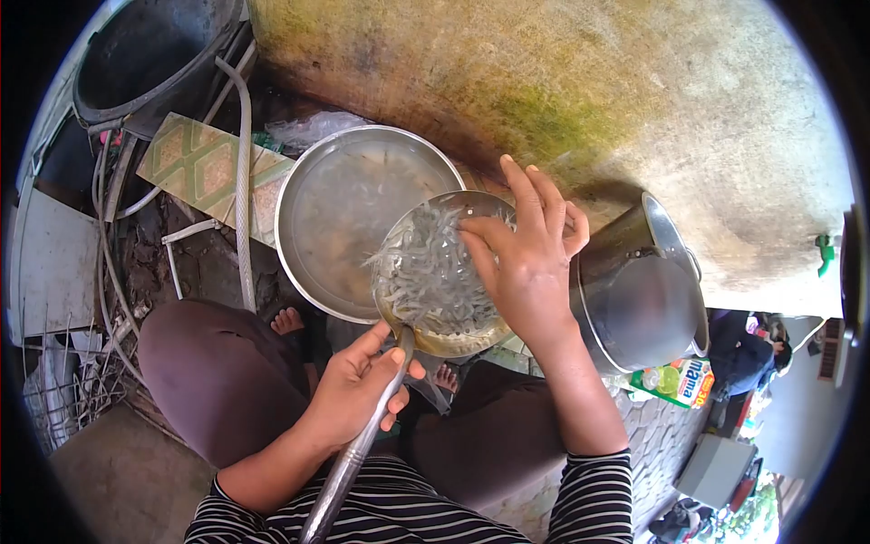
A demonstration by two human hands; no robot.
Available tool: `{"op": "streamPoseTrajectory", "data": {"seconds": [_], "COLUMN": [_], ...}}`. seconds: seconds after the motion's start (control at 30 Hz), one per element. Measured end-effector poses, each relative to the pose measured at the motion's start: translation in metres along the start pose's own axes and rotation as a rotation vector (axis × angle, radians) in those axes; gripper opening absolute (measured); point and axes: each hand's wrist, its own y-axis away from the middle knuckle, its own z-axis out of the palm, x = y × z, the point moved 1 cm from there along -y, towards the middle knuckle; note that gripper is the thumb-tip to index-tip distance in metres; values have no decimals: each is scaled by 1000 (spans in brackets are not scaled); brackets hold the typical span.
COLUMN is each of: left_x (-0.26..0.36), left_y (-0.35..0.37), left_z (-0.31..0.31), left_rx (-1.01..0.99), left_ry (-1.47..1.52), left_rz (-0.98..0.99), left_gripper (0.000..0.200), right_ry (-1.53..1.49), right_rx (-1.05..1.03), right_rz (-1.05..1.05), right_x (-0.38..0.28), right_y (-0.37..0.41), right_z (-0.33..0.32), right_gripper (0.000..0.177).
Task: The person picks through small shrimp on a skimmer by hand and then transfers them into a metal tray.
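Observation:
My left hand (355,385) is wrapped round the metal handle of a wide, shallow ladle (453,344), close to where the handle meets the bowl. Many small grey shrimp (430,267) lie heaped and wet in it. Over the ladle's far right side is my right hand (528,249), thumb and forefinger pinched together at the shrimp, other fingers raised. What the pinch holds is too small to make out. A round metal basin (288,218) of cloudy water stands behind and to the left, partly covered by the ladle in my view.
A tall metal pot (625,263) stands right of my hand, beside a stained wall (634,100). A green and yellow packet (675,381) lies by it. To the left are a hose (243,181), a patterned tile board (199,163) and a black tub (159,54). My knees flank the ladle.

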Motion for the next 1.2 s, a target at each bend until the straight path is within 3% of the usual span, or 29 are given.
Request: {"op": "streamPoseTrajectory", "data": {"seconds": [0.57, 0.87, 1.2], "left_x": [4, -1, 0], "left_y": [4, 2, 2], "left_z": [-2, -5, -4], "left_rx": [-75, -28, -16], "left_ry": [-30, -3, 5], "left_rz": [-4, 12, 14], "left_gripper": [48, 49, 45], "right_ry": [166, -336, -744], "right_rx": [153, -26, -207], "right_rz": [-13, 295, 393], "right_x": [-10, 10, 20], "right_y": [0, 2, 6], "right_z": [16, -14, -31], "right_gripper": [8, 10, 11]}}
